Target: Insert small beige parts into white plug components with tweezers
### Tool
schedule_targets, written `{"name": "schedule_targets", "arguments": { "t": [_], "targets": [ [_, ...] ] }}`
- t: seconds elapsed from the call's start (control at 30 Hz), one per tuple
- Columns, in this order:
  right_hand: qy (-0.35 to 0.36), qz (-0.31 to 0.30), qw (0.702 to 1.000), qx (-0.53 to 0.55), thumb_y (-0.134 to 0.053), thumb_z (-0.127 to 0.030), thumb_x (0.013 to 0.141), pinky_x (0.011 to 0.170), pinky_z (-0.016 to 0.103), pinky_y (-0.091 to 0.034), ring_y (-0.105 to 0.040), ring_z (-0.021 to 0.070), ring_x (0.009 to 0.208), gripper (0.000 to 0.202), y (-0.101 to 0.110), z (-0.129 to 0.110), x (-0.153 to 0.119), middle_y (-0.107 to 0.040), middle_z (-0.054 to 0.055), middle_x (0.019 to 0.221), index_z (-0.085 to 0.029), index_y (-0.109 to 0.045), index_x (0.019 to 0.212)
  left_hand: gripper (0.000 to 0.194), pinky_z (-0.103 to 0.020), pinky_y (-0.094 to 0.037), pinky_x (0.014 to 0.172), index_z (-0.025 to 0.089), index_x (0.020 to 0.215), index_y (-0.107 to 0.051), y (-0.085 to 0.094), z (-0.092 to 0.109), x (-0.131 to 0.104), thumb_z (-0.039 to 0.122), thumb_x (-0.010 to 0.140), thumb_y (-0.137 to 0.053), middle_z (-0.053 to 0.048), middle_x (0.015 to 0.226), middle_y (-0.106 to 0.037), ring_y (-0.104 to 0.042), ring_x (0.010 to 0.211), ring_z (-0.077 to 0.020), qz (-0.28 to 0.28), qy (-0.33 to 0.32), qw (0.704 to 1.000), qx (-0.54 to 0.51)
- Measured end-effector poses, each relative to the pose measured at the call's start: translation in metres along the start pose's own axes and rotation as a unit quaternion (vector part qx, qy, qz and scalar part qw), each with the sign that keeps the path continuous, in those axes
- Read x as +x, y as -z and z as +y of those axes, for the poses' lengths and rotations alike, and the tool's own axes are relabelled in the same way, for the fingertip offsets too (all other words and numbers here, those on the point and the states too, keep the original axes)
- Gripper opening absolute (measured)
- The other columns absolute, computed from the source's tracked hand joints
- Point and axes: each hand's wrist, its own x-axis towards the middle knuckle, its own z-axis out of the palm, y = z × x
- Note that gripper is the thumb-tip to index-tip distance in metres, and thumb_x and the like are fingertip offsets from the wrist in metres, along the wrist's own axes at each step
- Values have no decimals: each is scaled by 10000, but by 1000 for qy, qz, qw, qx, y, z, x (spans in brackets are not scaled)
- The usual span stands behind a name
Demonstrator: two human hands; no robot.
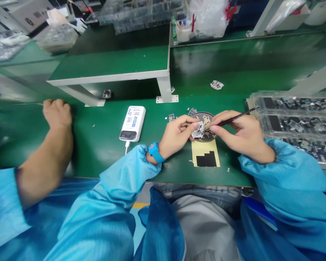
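Note:
Between thumb and fingers, my left hand (178, 134) grips a small white plastic part (198, 131) with an open frame shape. My right hand (240, 134) is closed around dark tweezers (233, 117), whose tips point toward the white part. Beneath both hands lies a round dark dish (211, 139) holding several tiny beige pieces (205, 119). A pale yellow sheet (195, 150) with a black patch (206, 159) sticks out from the near side of the dish. Small metal-and-white parts (171, 117) lie just beyond my left hand.
Clear plastic trays (301, 123) full of small parts stand at the right. A white power bank (133, 123) with a cable lies left of my arm. A green raised shelf (116, 63) stands behind it. Another person's hand (57, 114) rests on the bench at far left.

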Motion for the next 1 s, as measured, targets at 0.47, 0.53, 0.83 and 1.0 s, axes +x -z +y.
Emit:
{"name": "schedule_targets", "arguments": {
  "t": [0.47,0.53,0.83,1.0],
  "targets": [
    [2,192,981,33,-808,-343,832,825,457,-618,-732,253,894,141,-7,3,0,-751,57,944,-260,-703,878,194,-172,-498,551,139,995,-610,5,17,8,230,882,-738,-81,939,-747,-777,778,-188,23,236,949,-207],
    [-30,214,976,9,-794,-374,848,780,435,-616,-729,239,847,157,-10,7,1,-747,52,923,-253,-709,901,260,-181,-532,604,146,1043,-602,5,17,7,211,856,-771,-90,992,-753,-784,843,-209,20,233,947,-219],
    [59,389,918,48,-579,-492,981,751,417,-595,-735,245,813,316,54,-4,5,-715,84,805,-250,-559,779,420,-168,-541,659,131,1209,-675,5,12,4,207,816,-800,-110,1001,-776,-769,889,-176,2,193,971,-142],
    [-89,321,896,-294,-787,-324,830,626,329,-400,-573,141,607,147,149,40,-3,-680,52,673,-178,-770,822,444,-179,-548,662,132,1150,-651,5,11,4,233,762,-843,-90,1011,-756,-761,858,-170,17,151,983,-101]
  ]
}}
